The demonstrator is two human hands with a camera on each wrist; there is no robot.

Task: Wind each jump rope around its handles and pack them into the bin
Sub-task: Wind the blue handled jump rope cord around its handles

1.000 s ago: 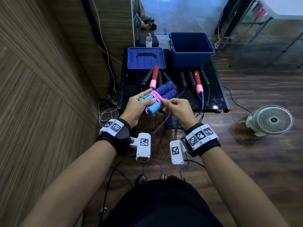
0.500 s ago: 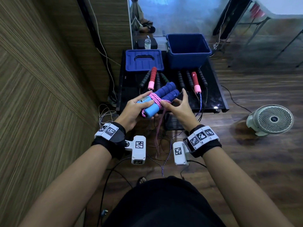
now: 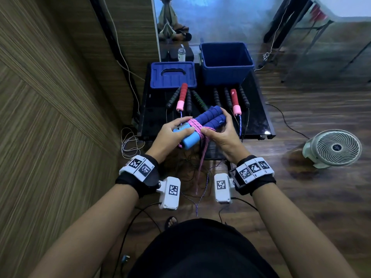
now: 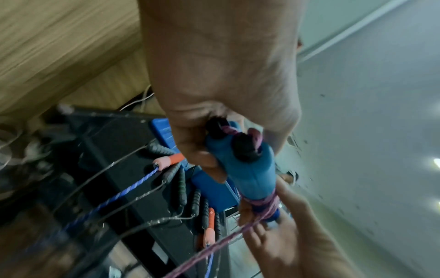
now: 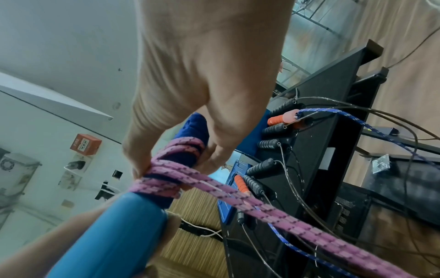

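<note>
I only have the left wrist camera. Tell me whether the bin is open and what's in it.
Observer: The blue bin stands open; nothing shows inside it.
Operator: Report the lid.
Observer: The lid lies flat on the black table, beside the bin on the wood-wall side.
Operator: Now the loose rope.
Observer: The pink rope hangs from the blue handles towards the floor, that length not yet wound.
</note>
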